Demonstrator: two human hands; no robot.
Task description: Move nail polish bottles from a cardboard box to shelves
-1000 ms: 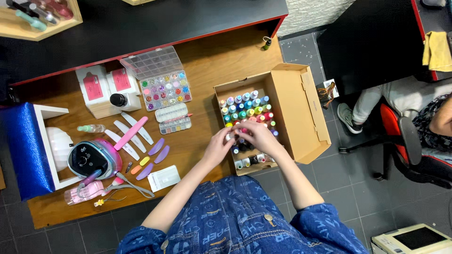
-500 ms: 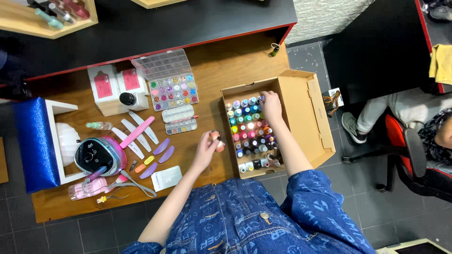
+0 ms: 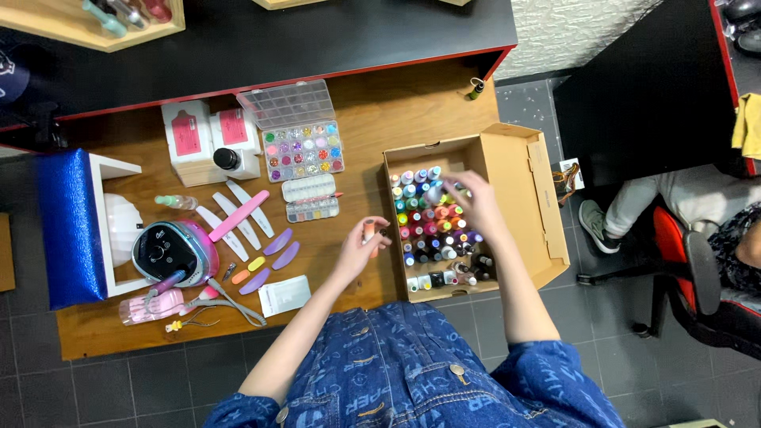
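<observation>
The head view looks straight down on an open brown cardboard box (image 3: 523, 170) packed with rows of small nail-polish bottles (image 3: 432, 226), their round caps showing pink, red, green, blue, white and black, set upright and tight against each other in the box's left half; the box sits on the right end of a wooden table (image 3: 396, 103), its flap folded out to the right. The person's right hand (image 3: 473, 204) hovers over the upper rows of bottles, fingers spread loosely and slightly blurred, so I cannot tell whether they grip anything. The left hand (image 3: 363, 244) rests just left of the box over the bare wood, fingers curled around a small peach-coloured bottle (image 3: 369, 232) held upright. Farther left lie a clear compartment case of coloured glitter pots (image 3: 304, 150), a smaller clear tray (image 3: 311, 199), a fan of white and pink nail files (image 3: 238, 218), several purple oval buffers (image 3: 277, 247), a round black-and-pink nail drill unit (image 3: 170, 252) and a blue padded arm rest (image 3: 67, 226) at the table's left edge. Another person's legs (image 3: 650, 202) show beside a red-and-black chair (image 3: 697, 277) on the right.
</observation>
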